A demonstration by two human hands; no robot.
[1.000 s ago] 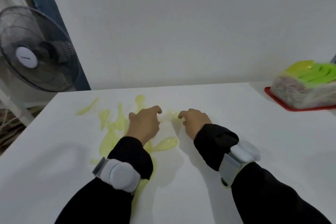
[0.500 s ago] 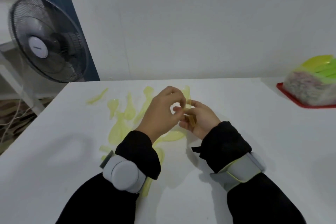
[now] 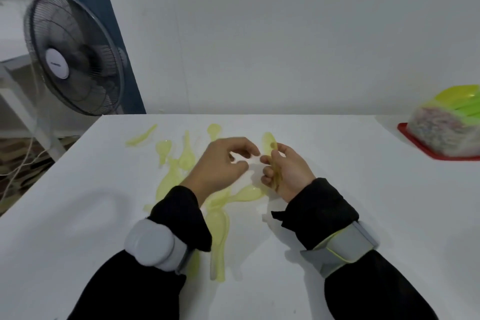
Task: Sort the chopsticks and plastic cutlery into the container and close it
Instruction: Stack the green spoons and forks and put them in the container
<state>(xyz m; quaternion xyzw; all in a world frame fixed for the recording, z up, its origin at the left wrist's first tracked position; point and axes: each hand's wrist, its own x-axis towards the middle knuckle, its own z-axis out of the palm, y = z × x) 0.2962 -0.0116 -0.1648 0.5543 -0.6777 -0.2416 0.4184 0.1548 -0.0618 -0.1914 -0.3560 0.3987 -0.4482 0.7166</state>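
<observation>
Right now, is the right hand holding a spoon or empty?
Holding. The right hand has its fingers curled round a yellow spoon, bowl sticking up above them, lifted off the table.

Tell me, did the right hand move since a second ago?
Yes. The right hand has lifted off the white table and turned palm up, gripping a yellow-green plastic spoon above the table edge.

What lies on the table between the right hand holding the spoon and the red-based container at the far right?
Nothing: in the head view, the white table is bare between the right hand and the container.
</observation>
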